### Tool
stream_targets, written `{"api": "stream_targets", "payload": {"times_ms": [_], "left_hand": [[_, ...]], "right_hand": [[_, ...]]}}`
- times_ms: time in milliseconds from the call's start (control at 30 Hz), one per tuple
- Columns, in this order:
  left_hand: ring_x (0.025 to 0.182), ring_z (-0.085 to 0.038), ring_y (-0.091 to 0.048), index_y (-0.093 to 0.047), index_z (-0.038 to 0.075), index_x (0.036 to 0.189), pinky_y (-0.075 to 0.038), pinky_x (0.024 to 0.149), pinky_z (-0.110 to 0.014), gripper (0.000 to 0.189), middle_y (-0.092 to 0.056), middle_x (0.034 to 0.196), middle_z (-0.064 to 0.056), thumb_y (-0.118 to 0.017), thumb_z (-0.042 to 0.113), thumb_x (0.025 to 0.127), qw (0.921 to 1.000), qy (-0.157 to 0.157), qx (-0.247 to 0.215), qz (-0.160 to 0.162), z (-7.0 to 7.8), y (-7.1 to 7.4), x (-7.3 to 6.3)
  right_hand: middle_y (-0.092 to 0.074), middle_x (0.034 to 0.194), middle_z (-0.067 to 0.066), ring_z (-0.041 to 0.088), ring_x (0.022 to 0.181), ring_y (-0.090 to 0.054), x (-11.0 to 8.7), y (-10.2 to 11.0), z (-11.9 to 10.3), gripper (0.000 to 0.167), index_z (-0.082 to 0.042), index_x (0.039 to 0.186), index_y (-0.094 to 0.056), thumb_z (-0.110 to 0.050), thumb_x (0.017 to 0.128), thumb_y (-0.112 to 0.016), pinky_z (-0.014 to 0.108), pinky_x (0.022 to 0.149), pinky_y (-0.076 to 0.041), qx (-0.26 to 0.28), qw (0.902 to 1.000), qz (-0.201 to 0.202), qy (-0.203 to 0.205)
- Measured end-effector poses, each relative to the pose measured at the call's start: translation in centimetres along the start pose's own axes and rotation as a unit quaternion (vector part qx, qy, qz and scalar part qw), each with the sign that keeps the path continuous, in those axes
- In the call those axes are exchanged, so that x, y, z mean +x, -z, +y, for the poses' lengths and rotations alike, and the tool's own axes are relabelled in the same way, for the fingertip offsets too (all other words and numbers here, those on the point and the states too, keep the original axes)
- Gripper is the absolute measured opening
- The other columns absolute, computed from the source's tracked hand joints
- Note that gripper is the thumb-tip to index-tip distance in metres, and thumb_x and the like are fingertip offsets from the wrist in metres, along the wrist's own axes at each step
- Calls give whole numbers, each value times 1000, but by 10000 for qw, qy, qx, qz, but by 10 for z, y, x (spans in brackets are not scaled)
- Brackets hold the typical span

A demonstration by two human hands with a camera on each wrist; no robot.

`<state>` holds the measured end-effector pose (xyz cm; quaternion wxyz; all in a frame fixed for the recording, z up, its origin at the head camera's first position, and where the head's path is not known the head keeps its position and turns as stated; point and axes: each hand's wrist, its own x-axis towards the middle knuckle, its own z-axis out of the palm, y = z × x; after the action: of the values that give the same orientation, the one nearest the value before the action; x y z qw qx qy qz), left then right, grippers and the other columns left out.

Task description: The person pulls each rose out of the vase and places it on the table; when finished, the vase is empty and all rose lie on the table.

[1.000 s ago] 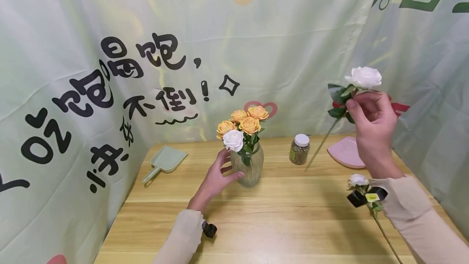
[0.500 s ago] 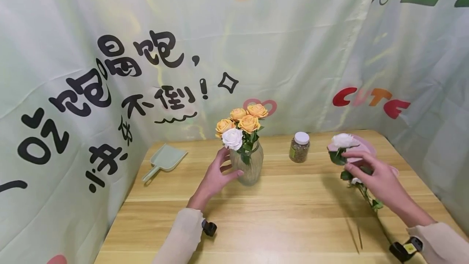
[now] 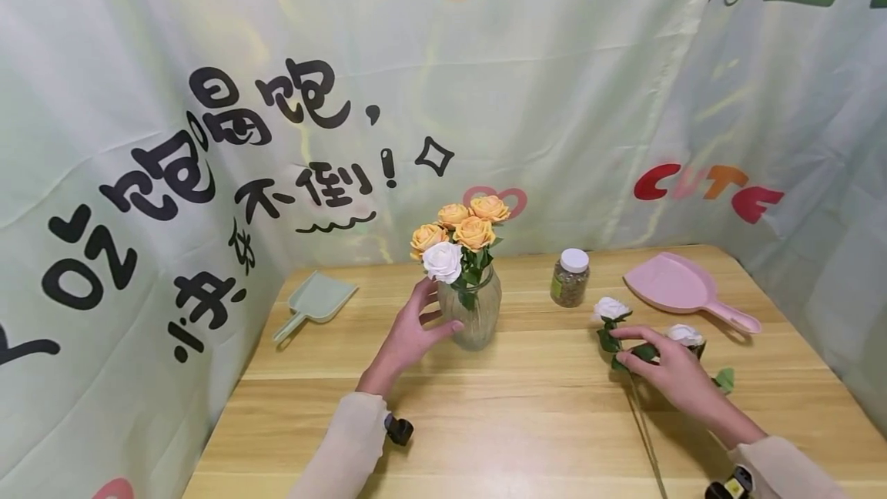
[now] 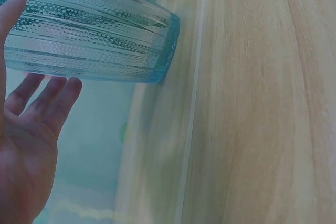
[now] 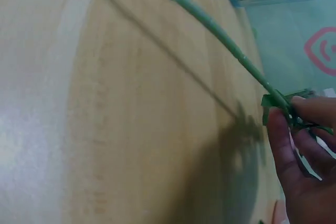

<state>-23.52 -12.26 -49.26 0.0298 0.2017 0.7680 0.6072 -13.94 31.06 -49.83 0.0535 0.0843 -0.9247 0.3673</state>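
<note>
A ribbed glass vase (image 3: 476,322) holds several orange roses (image 3: 474,234) and one white rose (image 3: 442,262). My left hand (image 3: 409,337) holds the vase at its left side, with thumb and fingers spread around it; in the left wrist view the thumb lies across the vase (image 4: 94,30). My right hand (image 3: 668,368) pinches another white rose (image 3: 611,309) just below its bloom, between thumb and fingers. Its green stem (image 5: 210,22) slants over the tabletop, apart from its shadow. One more white rose (image 3: 684,335) lies behind my right hand, which partly hides it.
A jar with a white lid (image 3: 570,279) stands right of the vase. The pink dustpan (image 3: 672,283) lies at the back right, the pale green dustpan (image 3: 320,299) at the back left. A printed cloth (image 3: 554,98) hangs behind the wooden table (image 3: 527,422).
My right hand has come down from high on the right to low over the table, then moved left with a white rose. My left hand has stayed at the vase.
</note>
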Motion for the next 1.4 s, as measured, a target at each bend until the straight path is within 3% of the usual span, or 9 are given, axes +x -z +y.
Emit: {"api": "stream_targets", "payload": {"times_ms": [100,233,367,500,633,800,1000,1267,1400], "left_hand": [[153,-33,-48,-36,35,167,-51,122,-55,92,-47,167,0,-91,34,92,10000,21,42,-8,-2,-1,1],[153,-33,-48,-36,36,167,-51,122,-54,93,-46,168,0,-91,34,92,10000,43,53,2,-2,-1,1],[153,-33,-48,-36,36,166,-52,122,-54,92,-46,168,0,-91,33,93,10000,59,39,21,-1,0,0],[153,-33,-48,-37,36,166,-52,122,-54,91,-47,167,1,-91,32,93,9999,98,33,38,0,0,0],[153,-33,-48,-37,36,166,-51,122,-55,91,-47,167,0,-91,32,93,9999,109,28,41,0,0,0],[153,-33,-48,-37,35,167,-51,122,-56,92,-47,167,0,-91,32,92,9999,93,37,55,0,0,-1],[153,-32,-49,-35,37,167,-51,122,-55,93,-47,167,0,-91,33,93,9999,83,73,42,1,1,-2],[153,-31,-49,-35,38,167,-51,122,-56,92,-47,167,1,-90,33,93,10000,68,47,29,-3,1,-1],[152,-32,-49,-36,37,167,-51,122,-57,92,-47,167,1,-90,33,93,10000,21,27,36,-4,1,0]], "right_hand": [[-71,140,19,50,131,-63,0,-5,5,38,-11,141,-69,-28,107,-73,65,96,-57,-6,9994,-248,-250],[-74,132,17,45,120,-70,1,-13,10,40,-10,141,-68,-30,107,-72,64,92,-58,-142,9982,-337,-486],[-75,131,19,44,117,-71,1,-16,11,33,-10,135,-71,-26,106,-74,62,89,-60,-318,9987,-92,-398],[-76,124,17,24,103,-75,2,-13,6,22,-10,123,-76,-16,102,-79,41,83,-65,-383,9982,450,31],[-77,119,16,-6,100,-63,10,0,-7,20,-7,120,-77,-10,100,-79,17,81,-61,-298,9932,998,515],[-76,121,18,-16,105,-56,28,18,-33,23,-4,124,-76,-9,102,-77,1,88,-49,16,9857,1406,931],[-75,127,15,-11,110,-59,57,25,-80,26,-6,130,-74,-14,105,-75,1,94,-46,486,9823,1504,1002],[-73,133,10,23,120,-69,97,14,-135,30,-13,135,-72,-31,110,-69,8,97,-51,985,9857,1032,895],[-72,134,12,19,119,-69,117,2,-145,32,-11,135,-72,-30,110,-69,8,96,-54,1707,9785,742,890]]}}
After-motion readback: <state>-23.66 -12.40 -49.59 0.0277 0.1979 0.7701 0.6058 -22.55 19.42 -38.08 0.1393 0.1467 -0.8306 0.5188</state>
